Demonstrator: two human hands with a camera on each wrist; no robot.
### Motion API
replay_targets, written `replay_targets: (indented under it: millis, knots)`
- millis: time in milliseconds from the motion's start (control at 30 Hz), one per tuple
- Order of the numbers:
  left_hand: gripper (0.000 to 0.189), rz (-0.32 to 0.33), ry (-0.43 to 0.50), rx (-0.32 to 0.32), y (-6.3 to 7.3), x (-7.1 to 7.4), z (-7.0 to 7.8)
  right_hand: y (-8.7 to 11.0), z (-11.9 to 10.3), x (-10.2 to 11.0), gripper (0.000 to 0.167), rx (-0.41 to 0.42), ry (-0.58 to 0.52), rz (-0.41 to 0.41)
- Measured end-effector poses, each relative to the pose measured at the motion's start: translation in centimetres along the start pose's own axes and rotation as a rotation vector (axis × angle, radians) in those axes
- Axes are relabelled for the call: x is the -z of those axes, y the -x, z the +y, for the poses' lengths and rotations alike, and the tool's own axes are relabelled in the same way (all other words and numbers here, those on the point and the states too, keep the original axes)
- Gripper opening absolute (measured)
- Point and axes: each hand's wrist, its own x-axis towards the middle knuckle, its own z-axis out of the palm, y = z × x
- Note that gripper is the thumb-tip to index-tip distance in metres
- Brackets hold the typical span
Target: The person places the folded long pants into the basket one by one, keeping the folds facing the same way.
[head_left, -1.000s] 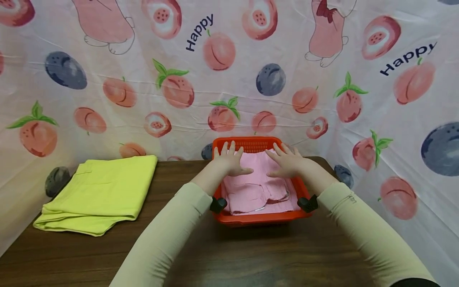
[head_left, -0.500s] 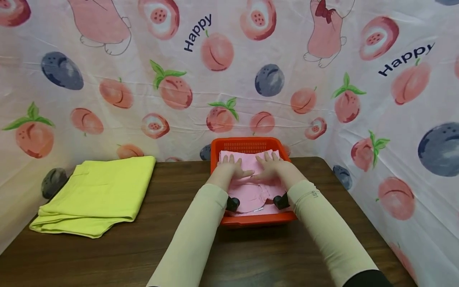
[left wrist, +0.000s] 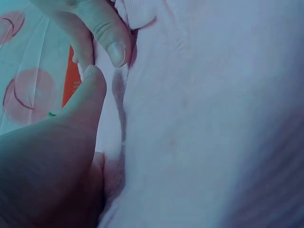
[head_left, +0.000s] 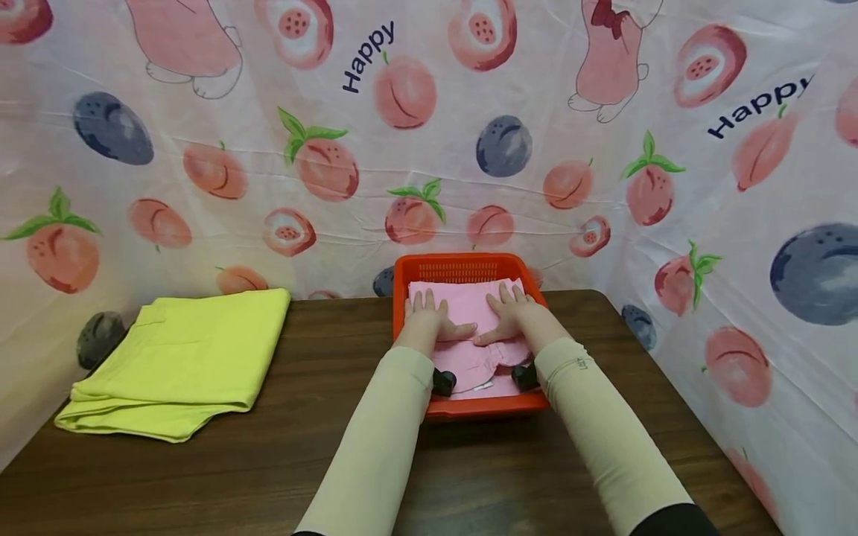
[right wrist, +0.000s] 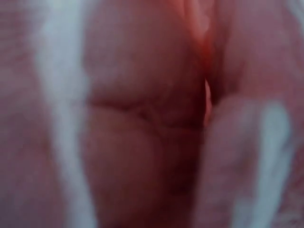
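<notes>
While both hands [head_left: 430, 323] [head_left: 513, 317] touch pink cloth [head_left: 462, 304] — basket rim [head_left: 489, 406] surrounds it.

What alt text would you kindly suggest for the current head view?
A person's hands rest spread on pink cloth in a red basket on a dark wooden table. Folded yellow cloth lies to the left; fruit-print fabric hangs behind.

"Happy" printed twice on fruit-patterned cloth [head_left: 452, 160]; small marking on right sleeve [head_left: 596, 417] unreadable.
</notes>
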Motion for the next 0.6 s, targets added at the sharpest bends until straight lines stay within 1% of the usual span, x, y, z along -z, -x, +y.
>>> replay_targets:
  millis: [133, 233, 400, 600]
  knots:
    - [0.094, 0.004, -0.008, 0.009, 0.02, -0.19, 0.33, 0.3, 0.1, -0.06, 0.103, 0.009, 0.02, 0.007]
    - [0.094, 0.004, -0.011, 0.013, 0.01, -0.17, 0.37, 0.29, 0.18, -0.12, 0.104, 0.007, 0.014, 0.0]
    - [0.094, -0.022, -0.019, 0.018, 0.08, 0.21, 0.31, 0.19, 0.4, -0.21, 0.103, 0.022, 0.006, -0.01]
    - [0.094, -0.051, -0.002, 0.023, -0.06, 0.52, 0.19, 0.12, 0.3, -0.39, 0.103, 0.022, 0.023, -0.01]
